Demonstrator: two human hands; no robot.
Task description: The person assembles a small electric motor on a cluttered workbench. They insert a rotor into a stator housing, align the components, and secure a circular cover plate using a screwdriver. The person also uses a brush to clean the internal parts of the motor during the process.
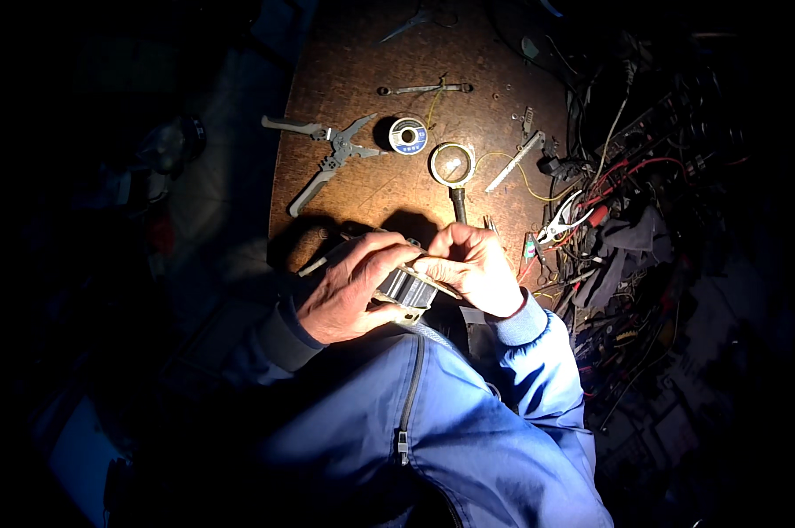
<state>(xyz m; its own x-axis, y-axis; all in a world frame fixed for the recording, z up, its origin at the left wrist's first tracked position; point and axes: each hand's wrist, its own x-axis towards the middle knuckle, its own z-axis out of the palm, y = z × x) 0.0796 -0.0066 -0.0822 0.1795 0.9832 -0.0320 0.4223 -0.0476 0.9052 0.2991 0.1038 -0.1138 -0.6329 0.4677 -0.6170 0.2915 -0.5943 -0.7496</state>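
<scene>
Close to my body, at the table's near edge, I hold a dark grey ribbed metal block [408,289] with a pale flanged edge that has holes in it. My left hand [349,290] is wrapped round its left side, fingers over the top and thumb beneath. My right hand [481,268] is closed in a pinch at the block's upper right edge. What lies between those fingertips is too small and covered to make out. Just beyond my right hand lies a round magnifying glass [452,167], its dark handle pointing toward me.
On the wooden table [362,79] lie wire-stripping pliers [331,157], a solder spool [408,136], a wrench [424,89] and a flat metal strip [514,162]. Scissors [419,22] lie at the far edge. White-handled pliers [564,222] rest on tangled wires [626,176] at the right.
</scene>
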